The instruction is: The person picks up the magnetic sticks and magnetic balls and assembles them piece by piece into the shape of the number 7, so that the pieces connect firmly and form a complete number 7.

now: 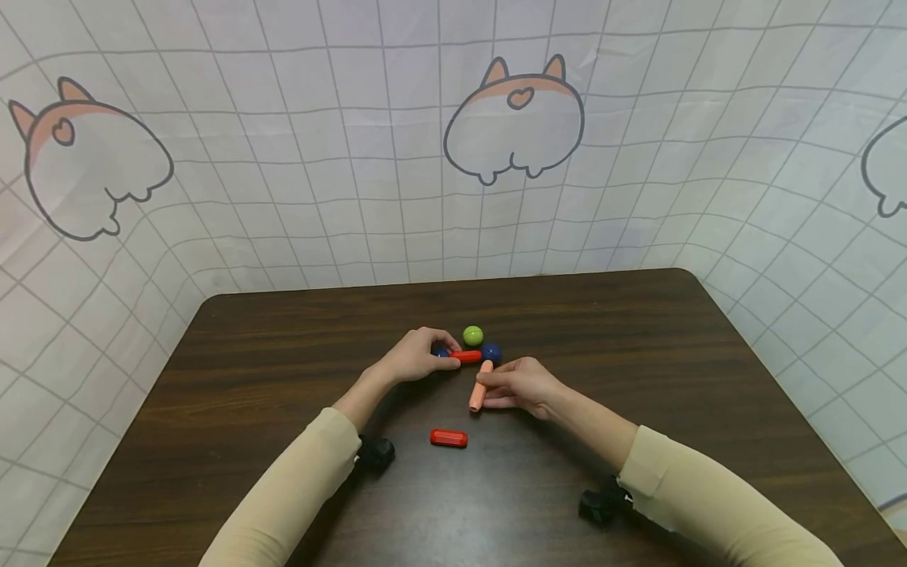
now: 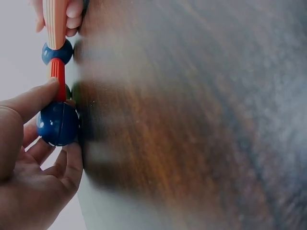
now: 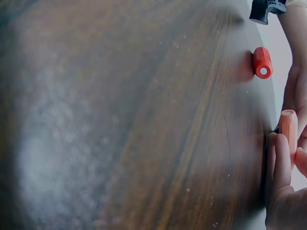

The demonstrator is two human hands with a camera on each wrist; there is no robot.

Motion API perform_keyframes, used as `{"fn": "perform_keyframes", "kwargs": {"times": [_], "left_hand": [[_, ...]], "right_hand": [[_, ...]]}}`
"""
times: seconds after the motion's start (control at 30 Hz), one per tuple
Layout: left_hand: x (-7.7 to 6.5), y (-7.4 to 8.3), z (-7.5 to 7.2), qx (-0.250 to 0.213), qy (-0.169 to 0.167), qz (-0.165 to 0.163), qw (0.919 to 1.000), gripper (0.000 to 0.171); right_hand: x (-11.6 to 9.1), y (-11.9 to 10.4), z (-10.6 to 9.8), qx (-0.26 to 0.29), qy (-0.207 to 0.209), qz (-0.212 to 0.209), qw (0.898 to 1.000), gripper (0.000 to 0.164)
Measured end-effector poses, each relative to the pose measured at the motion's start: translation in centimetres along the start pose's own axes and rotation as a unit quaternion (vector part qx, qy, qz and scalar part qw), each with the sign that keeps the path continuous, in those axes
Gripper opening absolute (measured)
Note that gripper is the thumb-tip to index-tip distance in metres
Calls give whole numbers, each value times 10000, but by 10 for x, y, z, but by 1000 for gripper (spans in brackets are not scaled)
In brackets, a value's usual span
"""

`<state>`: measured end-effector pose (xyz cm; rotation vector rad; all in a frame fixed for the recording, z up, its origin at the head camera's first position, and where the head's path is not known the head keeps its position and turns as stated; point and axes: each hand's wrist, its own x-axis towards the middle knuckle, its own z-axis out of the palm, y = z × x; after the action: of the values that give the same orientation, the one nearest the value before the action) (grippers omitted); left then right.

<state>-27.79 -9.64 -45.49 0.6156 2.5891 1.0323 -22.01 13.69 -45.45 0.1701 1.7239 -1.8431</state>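
My left hand pinches a ridged red rod close to a blue ball at its left end, the thumb lying on the rod. At the rod's other end sits a second blue ball. Between thumb and fingers, my right hand holds a salmon-coloured rod. Its far end meets the second blue ball, while its pale near end shows in the right wrist view. Just behind the red rod is a green ball; whether it touches the rod I cannot tell.
Another red rod lies on the dark wooden table, nearer to me between the forearms. Dark wrist-worn devices hang below both sleeves, at the left wrist and right wrist. A white gridded curtain surrounds the table's back and sides.
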Motion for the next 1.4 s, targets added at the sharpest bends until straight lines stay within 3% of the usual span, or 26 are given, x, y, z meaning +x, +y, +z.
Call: {"fn": "perform_keyframes", "kwargs": {"times": [0.6,0.83,1.03,1.17,1.4], "left_hand": [[-19,-4,-11,-198,190,150,9995,33],[-33,-6,-18,-173,710,224,9971,30],[-50,3,-20,-92,1114,343,9931,20],[-61,9,-16,-80,1003,398,9941,15],[-73,15,-6,-49,487,498,9976,9]], "right_hand": [[0,2,0,53,61,2,10000,33],[1,2,0,21,107,2,9999,35],[2,2,0,-16,173,28,9998,34],[2,2,1,-19,194,74,9998,33],[2,1,1,2,125,67,9999,33]]}}
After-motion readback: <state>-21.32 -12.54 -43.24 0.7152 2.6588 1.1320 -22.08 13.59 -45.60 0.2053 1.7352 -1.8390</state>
